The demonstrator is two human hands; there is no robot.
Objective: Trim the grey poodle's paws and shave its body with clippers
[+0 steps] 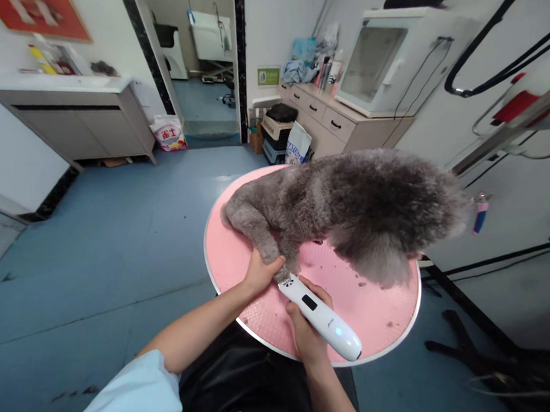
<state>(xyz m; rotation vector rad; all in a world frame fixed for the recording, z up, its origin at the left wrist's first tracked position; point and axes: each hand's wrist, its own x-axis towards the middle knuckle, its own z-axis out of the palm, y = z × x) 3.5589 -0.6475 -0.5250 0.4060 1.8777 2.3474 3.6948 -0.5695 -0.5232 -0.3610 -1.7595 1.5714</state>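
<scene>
A grey, curly-coated dog is on a round pink grooming table, its rear to the left and its fluffy head to the right. My left hand is closed around the dog's lower hind leg, thumb across the paw end. In my right hand is a white pet hair clipper with a dark display and a lit blue light. The clipper's blade end touches or nearly touches the fur beside my left thumb; the exact contact is hidden. Small tufts of cut hair lie on the tabletop.
A metal grooming arm rises at the right, with a pink-and-blue tool hanging nearby. Behind the table stand a drawer cabinet, a white glass-doored box, a pet carrier and a bag. Black table-leg-like parts are at lower right.
</scene>
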